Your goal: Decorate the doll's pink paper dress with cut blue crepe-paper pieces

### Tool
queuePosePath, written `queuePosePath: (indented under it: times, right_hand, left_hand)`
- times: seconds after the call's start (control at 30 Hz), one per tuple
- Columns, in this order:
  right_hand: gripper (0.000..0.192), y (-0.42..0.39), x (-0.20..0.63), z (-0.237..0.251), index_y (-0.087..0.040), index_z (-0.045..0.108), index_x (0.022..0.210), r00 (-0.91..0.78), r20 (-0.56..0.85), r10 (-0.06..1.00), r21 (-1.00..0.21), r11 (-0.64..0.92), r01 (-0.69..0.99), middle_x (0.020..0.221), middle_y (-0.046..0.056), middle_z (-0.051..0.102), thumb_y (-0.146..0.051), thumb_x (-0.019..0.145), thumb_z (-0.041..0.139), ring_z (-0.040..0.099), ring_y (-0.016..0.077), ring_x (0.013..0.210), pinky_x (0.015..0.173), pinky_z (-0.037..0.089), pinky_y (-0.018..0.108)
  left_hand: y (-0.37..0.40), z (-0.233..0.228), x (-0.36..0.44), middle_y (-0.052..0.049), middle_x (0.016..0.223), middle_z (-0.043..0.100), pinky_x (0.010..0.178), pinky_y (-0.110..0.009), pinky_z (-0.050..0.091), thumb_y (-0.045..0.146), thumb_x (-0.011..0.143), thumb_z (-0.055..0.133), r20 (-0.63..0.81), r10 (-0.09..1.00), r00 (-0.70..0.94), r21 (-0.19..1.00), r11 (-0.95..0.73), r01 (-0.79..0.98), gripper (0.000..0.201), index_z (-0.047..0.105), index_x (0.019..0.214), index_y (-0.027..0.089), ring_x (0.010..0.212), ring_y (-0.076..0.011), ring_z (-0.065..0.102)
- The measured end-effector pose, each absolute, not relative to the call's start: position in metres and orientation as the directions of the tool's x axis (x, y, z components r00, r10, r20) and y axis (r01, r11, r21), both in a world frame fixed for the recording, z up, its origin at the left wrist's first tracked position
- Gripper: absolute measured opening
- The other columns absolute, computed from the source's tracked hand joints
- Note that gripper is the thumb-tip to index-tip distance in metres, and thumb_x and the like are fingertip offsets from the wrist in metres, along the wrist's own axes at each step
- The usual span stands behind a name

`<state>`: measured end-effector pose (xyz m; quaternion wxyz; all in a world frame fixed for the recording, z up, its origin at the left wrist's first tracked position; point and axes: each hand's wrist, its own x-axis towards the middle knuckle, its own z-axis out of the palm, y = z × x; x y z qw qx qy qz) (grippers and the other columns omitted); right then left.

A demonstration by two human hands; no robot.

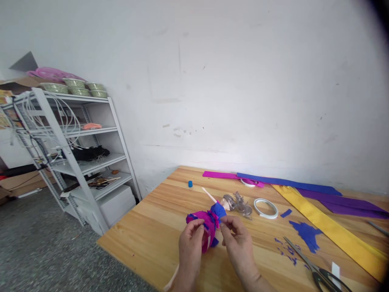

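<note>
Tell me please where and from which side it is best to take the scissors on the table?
The scissors lie flat near the table's right front edge, dark handles toward the person, blades pointing away to the left. Probably best: come from above on the near side with the right hand and grip the handle loops, away from the blades.

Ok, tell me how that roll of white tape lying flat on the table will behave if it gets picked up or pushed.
The tape roll is a thin open ring, so it is probably light and easy to pinch by its rim. Lying flat on the wooden table, it would likely slide, not roll. Stood on edge, it might roll away.
</note>
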<state>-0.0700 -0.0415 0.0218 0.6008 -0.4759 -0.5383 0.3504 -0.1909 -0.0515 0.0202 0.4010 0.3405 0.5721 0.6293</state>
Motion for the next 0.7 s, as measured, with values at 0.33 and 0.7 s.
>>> queuePosePath:
  times: [0.33,0.7]
  right_hand:
    - [0.013,-0.034,-0.06,0.026,-0.022,0.065,0.079,-0.135,0.518,0.845,-0.685,0.504,0.526,0.079,0.002,0.064,-0.02,0.076,0.052,0.059,0.0145,0.067,0.064,0.044,0.021]
    - [0.018,-0.04,-0.063,0.034,-0.026,0.067,0.083,-0.255,0.558,0.79,-0.542,0.58,0.608,0.082,0.002,0.063,-0.016,0.079,0.052,0.059,0.0153,0.076,0.067,0.043,0.021]
  left_hand:
    - [-0.048,0.014,-0.195,-0.006,0.079,0.067,0.067,-0.029,0.051,0.04,0.057,0.071,-0.081,0.948,-0.309,0.963,-0.006,-0.271,0.034,0.065,0.08,0.015,0.07,-0.019,0.064]
    - [-0.051,0.017,-0.192,-0.004,0.071,0.065,0.056,-0.024,0.048,0.036,0.061,0.068,-0.056,0.954,-0.294,0.974,-0.013,-0.227,0.03,0.064,0.082,0.014,0.058,-0.0137,0.059]
